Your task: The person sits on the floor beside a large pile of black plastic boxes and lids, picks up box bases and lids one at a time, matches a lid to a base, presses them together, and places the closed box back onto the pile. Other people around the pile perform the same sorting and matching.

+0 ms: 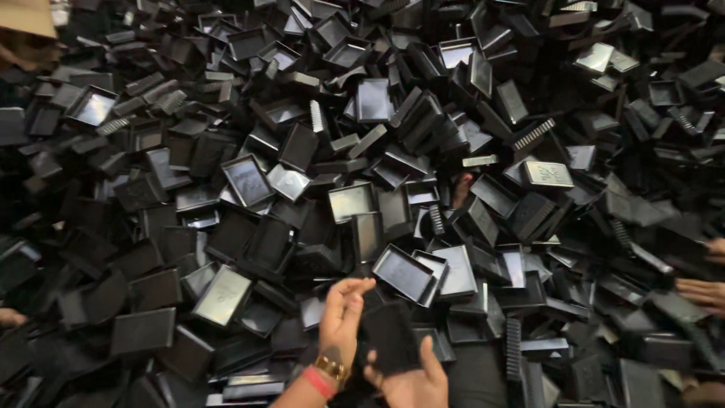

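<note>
**Black tray held over the heap**

Black tray: a flat, rectangular plastic piece, held between both hands at the bottom centre of the view, just above the near edge of the heap.

**Hands**
- Left hand: fingers loosely curled, palm turned toward the tray's left edge and touching or nearly touching it. A gold watch and a red band sit on the wrist.
- Right hand: under the tray, thumb raised along its right edge. It supports and grips the piece.

**Surroundings**
- Heap: fills the whole view. It consists of loose black trays and lids lying at all angles, some face up with glossy inner panels, some on edge. No surface beneath it is visible.
- Ribbed pieces, e.g.: comb-like parts mixed among the trays.
- Shallow open tray: lies just beyond the held piece, tilted.
- Other person's fingers: at the right edge, resting on the heap, well apart from the held tray.
- Cardboard box: a corner shows at the top left.

**Progress**
One piece is in hand. Judging by the heap, nearly all pieces are still loose and unsorted. No stack or finished batch is visible anywhere in view, so the amount completed cannot be determined.
</note>
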A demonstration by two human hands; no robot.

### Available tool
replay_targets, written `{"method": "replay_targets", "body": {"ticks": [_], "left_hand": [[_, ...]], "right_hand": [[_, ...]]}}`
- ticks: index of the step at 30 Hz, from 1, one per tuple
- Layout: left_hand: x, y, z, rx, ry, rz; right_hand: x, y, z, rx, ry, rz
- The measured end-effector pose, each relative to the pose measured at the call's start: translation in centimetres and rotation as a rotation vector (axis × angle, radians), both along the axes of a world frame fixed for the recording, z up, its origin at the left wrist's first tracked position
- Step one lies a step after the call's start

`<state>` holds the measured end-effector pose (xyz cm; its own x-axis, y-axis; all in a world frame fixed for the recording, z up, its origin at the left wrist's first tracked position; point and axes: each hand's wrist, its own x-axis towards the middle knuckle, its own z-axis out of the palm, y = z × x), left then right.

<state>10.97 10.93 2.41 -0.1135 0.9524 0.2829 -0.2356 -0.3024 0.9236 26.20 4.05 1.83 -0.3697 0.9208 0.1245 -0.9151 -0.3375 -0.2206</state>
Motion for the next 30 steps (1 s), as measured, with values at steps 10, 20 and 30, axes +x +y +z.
{"method": "replay_targets", "body": {"ticks": [10,20,30], "left_hand": [[-3.3,3.7,-0.9,0.879,1.476,0.027],[-5.9,-4.7,4.2,-0.197,-0.006,-0.160],[-6.5,-9.9,1.4,-0.235,-0.137,-0.362]], "right_hand": [[1.3,0.3,1.7,-0.109,0.123,-0.165],[0.5,0.0,0.9,0.287,-0.714,-0.408],[-1.2,-1.7,2.4,0.737,-1.298,-0.382]]}}
